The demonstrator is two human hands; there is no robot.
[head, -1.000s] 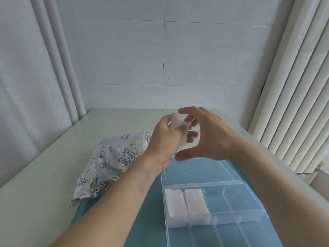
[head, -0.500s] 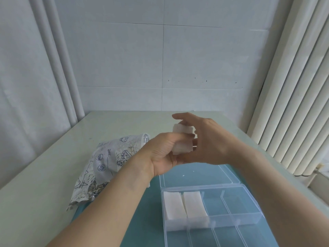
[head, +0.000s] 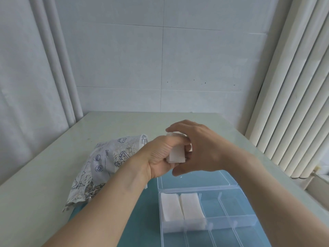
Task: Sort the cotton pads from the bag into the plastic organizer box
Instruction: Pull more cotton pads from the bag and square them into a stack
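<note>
Both hands meet above the table, just behind the clear plastic organizer box (head: 231,223). My left hand (head: 160,157) grips a white stack of cotton pads (head: 176,155), fingers curled round it. My right hand (head: 197,150) cups the same stack from the right, its fingers over the top and its thumb below. Two stacks of pads (head: 181,206) lie side by side in the box's back-left compartments. The printed silvery bag (head: 105,163) lies on its side to the left, its mouth toward the hands.
The box's open lid (head: 201,179) lies flat behind it. A teal mat (head: 142,220) is under the box and the bag's near end. The pale table (head: 35,193) meets a tiled wall at the back, pipes at left, vertical blinds at right.
Both hands have lowered slightly and closed in on the pad stack. My left hand has rotated, so the stack now sits upright between the two hands.
</note>
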